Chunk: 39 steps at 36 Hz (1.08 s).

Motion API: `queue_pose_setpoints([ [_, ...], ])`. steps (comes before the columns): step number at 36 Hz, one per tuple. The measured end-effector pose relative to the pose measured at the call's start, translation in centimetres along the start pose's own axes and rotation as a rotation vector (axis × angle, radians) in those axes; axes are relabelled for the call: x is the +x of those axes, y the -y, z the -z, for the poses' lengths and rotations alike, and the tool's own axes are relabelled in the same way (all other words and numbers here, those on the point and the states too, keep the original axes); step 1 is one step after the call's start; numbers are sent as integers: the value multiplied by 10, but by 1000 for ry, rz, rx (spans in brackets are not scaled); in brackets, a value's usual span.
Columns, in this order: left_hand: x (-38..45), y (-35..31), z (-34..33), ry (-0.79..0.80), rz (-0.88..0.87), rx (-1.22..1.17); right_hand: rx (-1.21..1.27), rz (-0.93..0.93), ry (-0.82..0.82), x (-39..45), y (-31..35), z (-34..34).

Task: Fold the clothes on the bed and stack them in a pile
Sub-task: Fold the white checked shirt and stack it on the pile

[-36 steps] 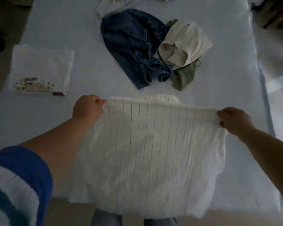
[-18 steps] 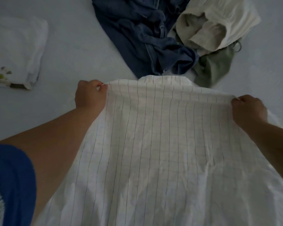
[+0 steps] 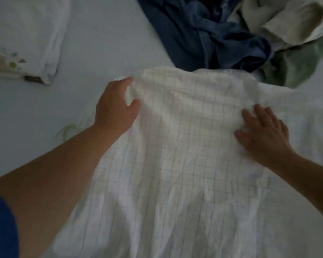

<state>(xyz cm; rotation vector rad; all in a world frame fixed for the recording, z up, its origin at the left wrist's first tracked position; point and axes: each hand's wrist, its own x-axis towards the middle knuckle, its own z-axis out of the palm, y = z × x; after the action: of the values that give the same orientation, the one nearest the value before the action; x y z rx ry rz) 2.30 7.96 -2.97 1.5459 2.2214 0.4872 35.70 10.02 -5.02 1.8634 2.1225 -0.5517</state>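
spreading the checked shirt [image 3: 185,146], my left hand [image 3: 116,108] pinched its shoulder, right hand [image 3: 265,131] lay flat; one folded tee [image 3: 26,34] sat upper left, heap [image 3: 231,34] unfolded.

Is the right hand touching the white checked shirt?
Touching. The head view shows the right hand lying flat on the white checked shirt, fingers spread.

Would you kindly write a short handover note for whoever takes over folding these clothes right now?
Left hand pinches the white checked shirt at its shoulder; right hand rests flat on it.
The shirt lies spread on the bed.
Done: one folded white garment at far left.
Left: fold the shirt, then the blue denim, cream and green pieces heaped beyond it, and stack everything.
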Motion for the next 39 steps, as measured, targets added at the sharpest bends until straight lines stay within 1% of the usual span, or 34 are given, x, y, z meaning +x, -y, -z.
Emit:
queue_pose_setpoints([
  [1, -6, 9, 8, -32, 20, 15, -1, -17, 48, 0, 3, -1],
  [2, -12, 20, 15, -66, 53, 37, 7, -40, 51, 1, 7, 0],
  [4, -27, 45, 28, -131, 154, 69, 39, -74, -10, 2, 18, 6],
  [6, -41, 70, 40, -173, 316, 47, 72, -57, -68, 0, 32, 12],
  [7, -47, 83, 45, -169, 421, 23, 74, -26, -82, -2, 42, 15],
  [9, -55, 105, 53, -114, 622, -4, 51, 60, -77, -5, 65, 17],
  [10, -57, 113, 57, -68, 692, -8, 47, 107, -61, -6, 78, 17],
  [13, -62, 124, 66, 98, 758, -54, 75, 213, -2, -6, 125, 16],
  [15, -62, 123, 67, 145, 812, -207, 86, 271, 22, -5, 157, 14],
  [18, -57, 115, 67, 197, 992, -697, 94, 332, 60, -4, 199, 7],
  [19, -54, 113, 67, 197, 1028, -812, 97, 339, 72, -5, 211, 4],
  [22, -44, 112, 68, 226, 1034, -950, 110, 337, 77, -9, 240, -6],
  [26, -33, 114, 66, 268, 942, -1096, 128, 341, 27, -14, 261, -17],
  [27, -32, 114, 64, 284, 924, -1101, 130, 340, 31, -13, 265, -20],
  [30, -25, 109, 54, 361, 893, -964, 160, 294, 62, -12, 271, -29],
  [32, -18, 106, 52, 375, 870, -916, 166, 282, 57, -11, 273, -34],
  [34, -11, 107, 55, 308, 821, -912, 162, 287, 35, -12, 273, -37],
  [39, 13, 129, 79, -63, 609, -796, 161, 283, -16, -17, 276, -40],
])
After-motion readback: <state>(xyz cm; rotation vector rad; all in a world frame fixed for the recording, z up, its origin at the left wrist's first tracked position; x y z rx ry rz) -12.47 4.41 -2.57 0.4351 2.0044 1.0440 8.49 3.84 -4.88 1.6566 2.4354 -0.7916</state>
